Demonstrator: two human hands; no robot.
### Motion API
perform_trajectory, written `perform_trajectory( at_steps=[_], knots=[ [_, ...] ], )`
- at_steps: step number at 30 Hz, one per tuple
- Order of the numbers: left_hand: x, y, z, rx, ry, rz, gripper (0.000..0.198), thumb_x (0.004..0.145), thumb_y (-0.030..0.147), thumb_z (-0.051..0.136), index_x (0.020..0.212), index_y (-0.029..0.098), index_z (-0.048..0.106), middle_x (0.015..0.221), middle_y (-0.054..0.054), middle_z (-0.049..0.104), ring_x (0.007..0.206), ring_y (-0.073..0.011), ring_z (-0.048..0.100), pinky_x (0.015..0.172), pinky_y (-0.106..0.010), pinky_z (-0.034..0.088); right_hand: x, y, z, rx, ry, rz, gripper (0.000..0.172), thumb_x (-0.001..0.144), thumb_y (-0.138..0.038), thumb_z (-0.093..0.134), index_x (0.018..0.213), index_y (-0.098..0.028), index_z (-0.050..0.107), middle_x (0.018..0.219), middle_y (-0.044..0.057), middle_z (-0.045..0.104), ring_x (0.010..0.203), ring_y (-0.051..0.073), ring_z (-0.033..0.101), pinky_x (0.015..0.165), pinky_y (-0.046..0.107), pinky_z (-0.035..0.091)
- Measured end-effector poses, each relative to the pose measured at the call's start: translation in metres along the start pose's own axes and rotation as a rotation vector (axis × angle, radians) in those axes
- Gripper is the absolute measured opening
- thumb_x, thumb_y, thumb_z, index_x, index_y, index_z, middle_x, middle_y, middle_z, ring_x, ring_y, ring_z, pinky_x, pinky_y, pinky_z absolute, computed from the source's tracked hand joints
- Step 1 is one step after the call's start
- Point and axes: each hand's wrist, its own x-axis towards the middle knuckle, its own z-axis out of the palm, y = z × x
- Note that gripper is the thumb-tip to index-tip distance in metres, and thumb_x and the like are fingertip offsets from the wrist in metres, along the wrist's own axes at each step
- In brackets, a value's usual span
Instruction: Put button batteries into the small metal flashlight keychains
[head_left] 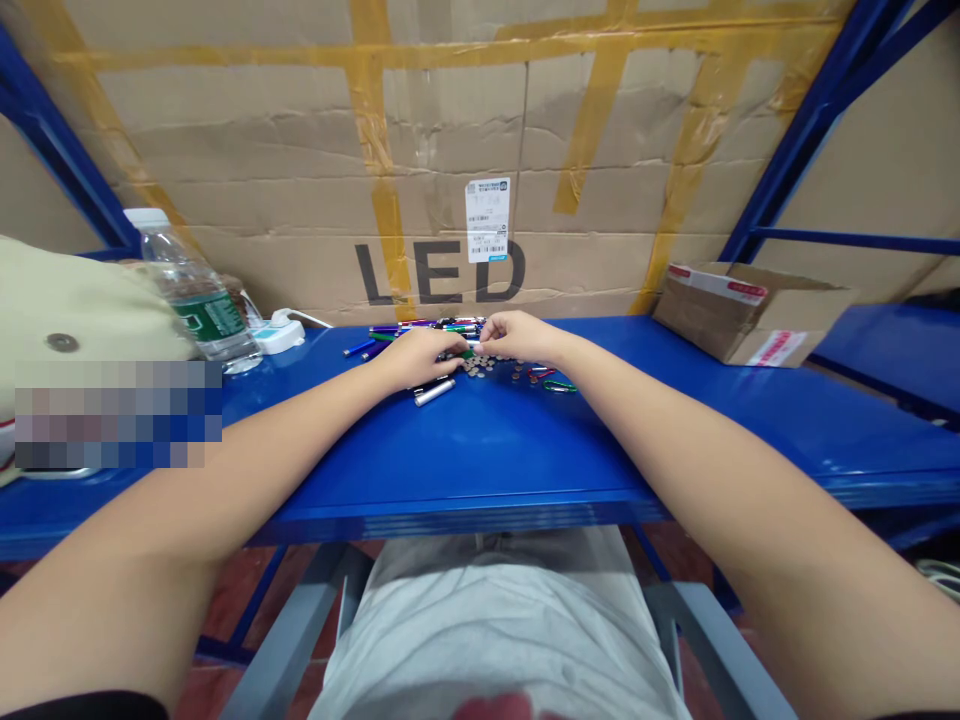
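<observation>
My right hand (519,336) is closed in a pinch over the pile at the back of the blue table. Something small with a white and blue look shows at its fingertips, too small to name. Just left of it, my left hand (421,358) curves over the pile, thumb and fingers apart. Around both hands lie several slim coloured metal tubes (358,348), blue, purple and green. A silver tube (435,392) rests in front of my left hand. Small round silver discs (481,367) are scattered below my fingers, beside a green carabiner clip (559,386) and a red one (540,372).
A clear water bottle (202,300) and a white plug adapter (279,336) stand at the left, beside a cream bag (75,310). At the right sits an open cardboard box (739,310). A large taped carton (442,150) walls off the back, between blue metal posts (802,140).
</observation>
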Motion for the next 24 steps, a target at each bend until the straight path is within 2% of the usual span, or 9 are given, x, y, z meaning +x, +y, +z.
perform_trajectory(
  at_steps=[4, 9, 17, 19, 24],
  knots=[
    [0.000, 0.000, 0.000, -0.008, 0.005, -0.001, 0.023, 0.088, 0.033, 0.054, 0.103, 0.020, 0.066, 0.096, -0.004, 0.071, 0.085, -0.0198, 0.064, 0.073, -0.029, 0.044, -0.001, 0.004, -0.007, -0.150, 0.062, -0.048, 0.013, 0.079, -0.025, 0.060, 0.085, -0.016, 0.068, 0.087, 0.006, 0.070, 0.078, 0.016, 0.061, 0.068, 0.025, 0.043],
    [0.000, 0.000, 0.000, -0.010, -0.001, -0.010, 0.024, 0.087, 0.032, 0.055, 0.105, 0.020, 0.066, 0.098, -0.005, 0.071, 0.086, -0.0199, 0.064, 0.074, -0.029, 0.044, 0.003, 0.013, -0.005, -0.305, -0.172, -0.084, 0.014, 0.075, -0.021, 0.064, 0.085, -0.018, 0.073, 0.085, 0.004, 0.072, 0.078, 0.017, 0.063, 0.068, 0.026, 0.044],
    [0.000, 0.000, 0.000, -0.018, 0.007, -0.006, 0.022, 0.087, 0.032, 0.056, 0.103, 0.020, 0.066, 0.097, -0.005, 0.071, 0.086, -0.0196, 0.064, 0.074, -0.028, 0.044, 0.006, 0.015, 0.000, -0.325, -0.169, -0.084, 0.017, 0.076, -0.022, 0.065, 0.088, -0.017, 0.075, 0.087, 0.006, 0.073, 0.078, 0.018, 0.064, 0.070, 0.028, 0.045],
    [0.000, 0.000, 0.001, -0.032, 0.010, -0.008, 0.021, 0.087, 0.032, 0.056, 0.102, 0.020, 0.066, 0.097, -0.004, 0.071, 0.085, -0.0197, 0.064, 0.074, -0.029, 0.044, 0.007, 0.015, 0.000, -0.308, -0.117, -0.101, 0.015, 0.076, -0.020, 0.065, 0.086, -0.017, 0.075, 0.085, 0.006, 0.073, 0.078, 0.018, 0.064, 0.071, 0.028, 0.045],
    [-0.001, 0.002, 0.003, -0.131, 0.082, -0.051, 0.019, 0.085, 0.028, 0.058, 0.099, 0.019, 0.068, 0.095, -0.004, 0.071, 0.086, -0.0192, 0.065, 0.075, -0.029, 0.047, 0.009, 0.014, 0.003, -0.074, 0.190, -0.179, 0.010, 0.075, -0.023, 0.067, 0.078, -0.016, 0.073, 0.080, 0.005, 0.072, 0.075, 0.016, 0.063, 0.070, 0.027, 0.045]
  ],
)
